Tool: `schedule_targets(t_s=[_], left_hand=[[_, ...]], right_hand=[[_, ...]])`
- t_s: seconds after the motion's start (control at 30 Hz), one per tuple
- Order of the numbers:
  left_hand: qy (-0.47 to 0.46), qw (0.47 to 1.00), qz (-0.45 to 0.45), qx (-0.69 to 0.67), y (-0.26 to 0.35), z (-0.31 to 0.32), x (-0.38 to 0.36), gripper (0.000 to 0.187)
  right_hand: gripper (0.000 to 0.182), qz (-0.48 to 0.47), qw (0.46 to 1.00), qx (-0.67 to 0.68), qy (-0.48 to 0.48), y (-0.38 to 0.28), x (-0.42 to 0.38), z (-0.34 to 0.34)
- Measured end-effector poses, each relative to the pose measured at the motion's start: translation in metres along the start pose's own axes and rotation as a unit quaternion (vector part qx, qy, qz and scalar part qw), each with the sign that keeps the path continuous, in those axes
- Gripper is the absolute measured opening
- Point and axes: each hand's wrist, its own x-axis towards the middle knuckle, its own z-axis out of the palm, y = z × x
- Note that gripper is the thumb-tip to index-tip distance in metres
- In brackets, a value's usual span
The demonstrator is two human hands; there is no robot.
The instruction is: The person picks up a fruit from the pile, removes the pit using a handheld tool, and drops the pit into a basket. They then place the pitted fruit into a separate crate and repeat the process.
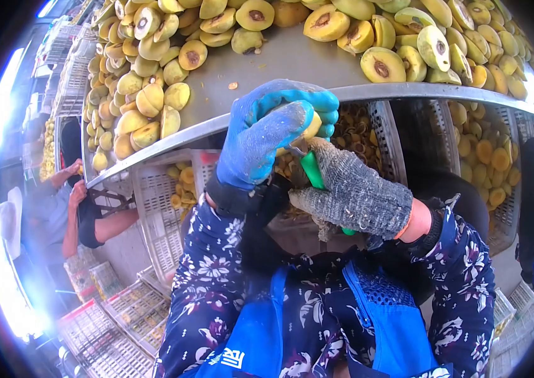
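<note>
My left hand [279, 129], in a blue rubber-coated glove, is closed around a yellow peach half [312, 127], mostly hidden by the fingers. My right hand [358, 192], in a grey knitted glove, grips a green-handled pitting tool [311, 171]. Its metal tip is right at the underside of the fruit, partly covered by the gloves. Both hands meet just in front of the metal table's edge [399, 92]. Beneath them, a crate [388, 142] holds brown pits and scraps.
Piles of halved peaches [147, 101] cover the table's left, back and right. A crate of peach halves [490, 157] stands below at right, a white crate [161, 236] at left. More crates [106, 334] sit on the floor. Another person [59, 208] is at the far left.
</note>
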Motion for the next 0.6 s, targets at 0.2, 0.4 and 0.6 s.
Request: schedule_targets(t_s=[0.2,0.4,0.6], left_hand=[[-0.062,0.997,-0.04,0.026,0.002,-0.006,0.004,0.026],[-0.057,0.998,-0.027,0.003,0.002,-0.002,0.007,0.027],[-0.107,0.988,-0.095,0.058,0.007,-0.005,0.009,0.028]], right_hand=[[0.062,0.119,0.975,0.163,-0.097,-0.015,0.001,-0.006],[0.06,0.056,0.993,0.091,-0.052,-0.001,0.002,0.002],[0.042,0.088,0.978,0.162,-0.097,-0.005,-0.006,-0.006]])
